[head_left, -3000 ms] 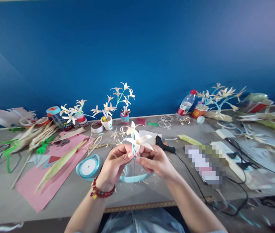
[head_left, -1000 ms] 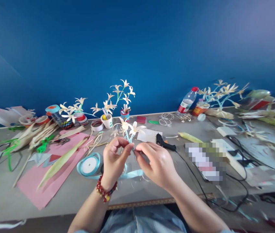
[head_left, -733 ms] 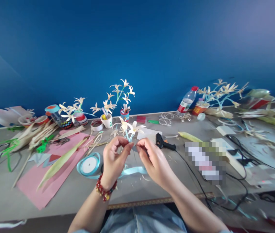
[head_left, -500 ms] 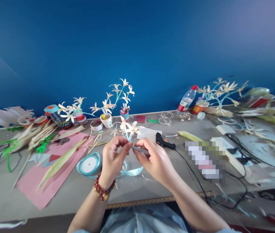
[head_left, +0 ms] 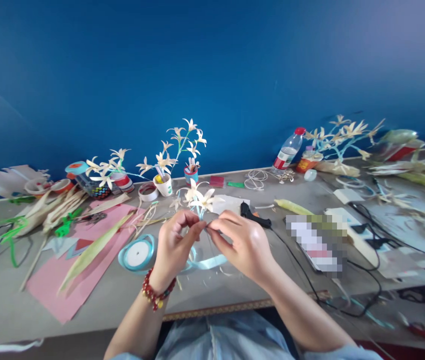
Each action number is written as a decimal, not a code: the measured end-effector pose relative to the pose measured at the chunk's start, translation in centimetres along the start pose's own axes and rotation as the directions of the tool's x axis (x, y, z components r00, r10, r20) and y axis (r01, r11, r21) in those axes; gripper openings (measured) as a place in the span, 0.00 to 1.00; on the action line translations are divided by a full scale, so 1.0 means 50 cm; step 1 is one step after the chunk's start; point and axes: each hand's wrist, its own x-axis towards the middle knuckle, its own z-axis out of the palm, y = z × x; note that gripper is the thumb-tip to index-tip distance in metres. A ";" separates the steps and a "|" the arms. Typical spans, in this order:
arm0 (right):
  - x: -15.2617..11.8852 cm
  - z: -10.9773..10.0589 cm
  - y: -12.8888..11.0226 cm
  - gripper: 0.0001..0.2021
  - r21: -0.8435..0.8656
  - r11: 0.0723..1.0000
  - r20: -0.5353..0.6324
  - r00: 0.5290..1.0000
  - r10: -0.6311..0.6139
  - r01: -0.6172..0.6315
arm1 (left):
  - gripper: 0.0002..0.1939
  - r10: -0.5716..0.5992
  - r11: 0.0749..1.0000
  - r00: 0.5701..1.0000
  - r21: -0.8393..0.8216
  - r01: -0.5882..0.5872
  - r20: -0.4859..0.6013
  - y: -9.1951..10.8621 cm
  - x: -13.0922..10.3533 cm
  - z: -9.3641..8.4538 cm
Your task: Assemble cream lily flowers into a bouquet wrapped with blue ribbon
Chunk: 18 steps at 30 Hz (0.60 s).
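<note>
Close to the table's middle, my left hand is closed in a pinch on the stem of a cream artificial flower sprig, whose blooms stand above my fingers. My right hand is closed too, thumb and forefinger meeting my left fingertips at the stem's lower end. What lies in that right pinch is too small to make out. Left of my wrist lies a roll of light-blue ribbon. Its loose ribbon end runs under and between my hands. Beyond the right hand rests a black glue gun.
More artificial flowers stand in a paper cup and at the right. A plastic bottle is by the wall. Pink paper and corn husks lie left; a power strip and cables lie right.
A narrow greyish strip that showed between my right fingers is now out of sight. The right fingers have straightened slightly, and the flower heads have shifted a little. My left hand keeps its pinch.
</note>
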 end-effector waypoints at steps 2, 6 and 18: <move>0.003 -0.006 0.005 0.09 0.123 0.992 0.033 0.999 0.034 -0.038 | 0.10 -0.018 0.997 0.999 -0.078 0.020 0.033 -0.002 0.001 -0.003; 0.007 -0.007 0.022 0.08 0.353 0.932 0.080 0.995 0.053 -0.078 | 0.12 -0.059 0.978 0.993 -0.194 0.079 0.106 -0.009 0.000 -0.010; 0.010 0.010 0.037 0.13 0.560 0.823 0.100 0.994 0.045 -0.094 | 0.13 -0.148 0.920 0.973 -0.337 0.201 0.176 -0.034 -0.004 -0.027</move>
